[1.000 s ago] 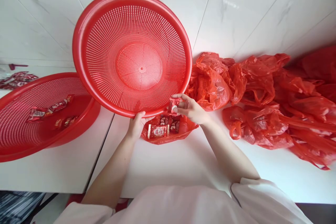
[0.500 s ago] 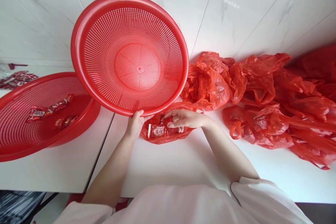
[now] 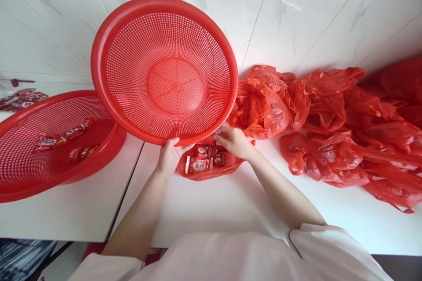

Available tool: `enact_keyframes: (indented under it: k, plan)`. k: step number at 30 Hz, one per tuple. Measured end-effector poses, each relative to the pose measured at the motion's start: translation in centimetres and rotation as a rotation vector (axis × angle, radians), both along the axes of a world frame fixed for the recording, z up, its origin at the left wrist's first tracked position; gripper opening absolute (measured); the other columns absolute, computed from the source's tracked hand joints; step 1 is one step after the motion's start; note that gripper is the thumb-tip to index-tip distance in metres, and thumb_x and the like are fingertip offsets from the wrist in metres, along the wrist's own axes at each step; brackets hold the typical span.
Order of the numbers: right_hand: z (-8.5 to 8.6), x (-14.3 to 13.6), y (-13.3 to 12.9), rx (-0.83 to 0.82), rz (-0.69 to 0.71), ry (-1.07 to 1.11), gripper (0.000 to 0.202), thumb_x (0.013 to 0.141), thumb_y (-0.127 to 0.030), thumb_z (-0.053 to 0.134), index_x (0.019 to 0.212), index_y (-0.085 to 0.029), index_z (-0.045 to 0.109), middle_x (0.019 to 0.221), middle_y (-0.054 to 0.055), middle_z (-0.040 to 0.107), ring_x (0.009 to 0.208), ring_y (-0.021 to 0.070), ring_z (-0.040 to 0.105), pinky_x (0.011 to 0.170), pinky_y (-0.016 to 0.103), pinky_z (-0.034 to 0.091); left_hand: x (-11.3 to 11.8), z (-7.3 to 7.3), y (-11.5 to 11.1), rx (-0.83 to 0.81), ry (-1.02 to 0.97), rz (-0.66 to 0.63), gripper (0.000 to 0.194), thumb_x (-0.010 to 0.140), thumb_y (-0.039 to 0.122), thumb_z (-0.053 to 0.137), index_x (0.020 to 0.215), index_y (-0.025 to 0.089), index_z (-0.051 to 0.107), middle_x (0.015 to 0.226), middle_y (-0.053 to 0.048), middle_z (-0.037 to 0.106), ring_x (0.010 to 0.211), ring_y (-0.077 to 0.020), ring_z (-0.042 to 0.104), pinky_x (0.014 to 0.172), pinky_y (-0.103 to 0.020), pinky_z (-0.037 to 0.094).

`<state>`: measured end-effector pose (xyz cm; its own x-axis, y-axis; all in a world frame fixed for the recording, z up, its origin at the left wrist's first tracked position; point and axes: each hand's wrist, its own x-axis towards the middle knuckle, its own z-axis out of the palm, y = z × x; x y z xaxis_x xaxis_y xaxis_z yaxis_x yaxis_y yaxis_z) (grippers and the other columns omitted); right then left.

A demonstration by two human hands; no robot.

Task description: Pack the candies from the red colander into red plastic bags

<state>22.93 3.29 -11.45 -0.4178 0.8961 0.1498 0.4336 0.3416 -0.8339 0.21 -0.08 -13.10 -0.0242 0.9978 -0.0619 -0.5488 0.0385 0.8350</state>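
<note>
A red mesh plastic basket [image 3: 176, 88] is tilted up, its inside facing me and holding nothing. My left hand [image 3: 169, 156] grips the lower rim, thumb on the near side. My right hand [image 3: 235, 141] is at the basket's lower right rim, fingers bent and drawn together; whether they hold the rim or something small is hidden. Beneath both hands an open red plastic bag [image 3: 214, 172] lies on the table. Inside it are several wrapped sweets [image 3: 199, 165], one with a gold-edged wrapper.
At the left stands another red mesh basket [image 3: 62, 180] with a few wrapped sweets [image 3: 77, 131] in it. More small red packets [image 3: 24, 100] lie behind it. Several filled red bags [image 3: 329, 149] crowd the right side of the white table [image 3: 204, 210], against the tiled wall.
My right hand has moved up and out of the bag to the basket's rim, uncovering more sweets. The basket has shifted slightly; my left hand keeps its grip.
</note>
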Motion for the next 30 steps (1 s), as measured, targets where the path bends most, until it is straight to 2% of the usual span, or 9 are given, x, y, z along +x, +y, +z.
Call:
enact_keyframes:
  k: [3, 6, 8, 13, 17, 20, 22, 26, 30]
  plan:
    - [0.1, -0.2, -0.5, 0.267, -0.104, 0.025, 0.019, 0.088, -0.029, 0.055, 0.104, -0.02, 0.056, 0.113, 0.01, 0.067, 0.096, 0.0226, 0.067, 0.085, 0.04, 0.054, -0.8, 0.4, 0.0, -0.052, -0.044, -0.077, 0.017, 0.082, 0.021, 0.052, 0.088, 0.016, 0.067, 0.099, -0.007, 0.073, 0.107, -0.0254, 0.065, 0.094, -0.045, 0.055]
    - [0.3, -0.5, -1.1, 0.481, -0.165, 0.076, 0.046, 0.089, -0.028, 0.053, 0.133, -0.025, 0.039, 0.15, 0.014, 0.036, 0.117, 0.0253, 0.059, 0.085, 0.042, 0.057, -1.8, 0.6, 0.1, -0.138, -0.083, -0.127, 0.022, 0.08, 0.022, 0.051, 0.093, 0.013, 0.067, 0.103, -0.01, 0.073, 0.106, -0.0264, 0.066, 0.091, -0.042, 0.058]
    - [0.7, -0.4, -1.2, 0.555, -0.154, 0.041, 0.054, 0.09, -0.026, 0.051, 0.141, -0.029, 0.033, 0.156, 0.012, 0.023, 0.13, 0.0268, 0.049, 0.087, 0.042, 0.057, -2.2, 0.7, 0.0, -0.173, -0.069, -0.174, 0.025, 0.08, 0.022, 0.051, 0.096, 0.012, 0.067, 0.105, -0.012, 0.073, 0.106, -0.0274, 0.067, 0.089, -0.042, 0.058]
    - [2.1, 0.9, -0.9, 0.588, -0.232, 0.061, 0.036, 0.081, -0.032, 0.067, 0.114, -0.024, 0.055, 0.122, 0.011, 0.053, 0.116, 0.0268, 0.056, 0.094, 0.046, 0.052, -1.9, 3.1, -1.0, -0.092, 0.124, -0.403, 0.039, 0.087, 0.036, 0.05, 0.115, 0.012, 0.063, 0.124, -0.016, 0.066, 0.115, -0.0334, 0.062, 0.093, -0.048, 0.054]
    - [3.1, 2.4, -0.4, 0.533, -0.386, 0.302, 0.031, 0.076, -0.033, 0.072, 0.099, -0.023, 0.054, 0.1, 0.003, 0.057, 0.089, 0.0181, 0.061, 0.081, 0.036, 0.055, -2.4, 6.9, -4.0, 0.006, 0.67, -0.545, 0.068, 0.083, 0.047, 0.063, 0.144, 0.027, 0.042, 0.146, -0.012, 0.049, 0.132, -0.0322, 0.048, 0.105, -0.047, 0.044]
    - [4.2, 3.6, -0.2, 0.56, -0.45, 0.5, 0.032, 0.074, -0.031, 0.073, 0.097, -0.023, 0.053, 0.094, 0.001, 0.056, 0.082, 0.0152, 0.059, 0.076, 0.031, 0.053, -4.4, 8.6, -7.4, -0.153, 1.2, -0.071, 0.079, 0.081, 0.051, 0.064, 0.15, 0.033, 0.03, 0.146, -0.011, 0.047, 0.13, -0.0308, 0.05, 0.107, -0.049, 0.04]
    - [5.1, 4.5, -0.2, 0.64, -0.493, 0.576, 0.033, 0.071, -0.03, 0.074, 0.095, -0.022, 0.053, 0.093, 0.001, 0.054, 0.083, 0.0157, 0.058, 0.077, 0.032, 0.052, -6.7, 8.5, -9.6, -0.423, 1.425, 0.29, 0.088, 0.082, 0.057, 0.059, 0.154, 0.025, 0.019, 0.137, -0.018, 0.054, 0.12, -0.0341, 0.058, 0.103, -0.054, 0.042]
    - [6.7, 6.1, -0.6, 0.794, -0.544, 0.629, 0.032, 0.07, -0.029, 0.075, 0.094, -0.023, 0.054, 0.094, 0.002, 0.052, 0.088, 0.0179, 0.057, 0.084, 0.036, 0.049, -12.2, 6.0, -12.6, -0.771, 1.596, 0.608, 0.103, 0.08, 0.058, 0.058, 0.155, 0.011, 0.004, 0.12, -0.023, 0.065, 0.116, -0.0454, 0.058, 0.095, -0.061, 0.044]
    - [7.6, 7.2, -1.3, 0.854, -0.559, 0.614, 0.032, 0.069, -0.027, 0.074, 0.095, -0.024, 0.056, 0.096, 0.002, 0.052, 0.092, 0.0197, 0.057, 0.088, 0.039, 0.047, -15.1, 3.5, -12.7, -0.67, 1.58, 0.865, 0.089, 0.077, 0.047, 0.066, 0.149, 0.019, 0.022, 0.117, -0.018, 0.064, 0.103, -0.039, 0.064, 0.088, -0.057, 0.05]
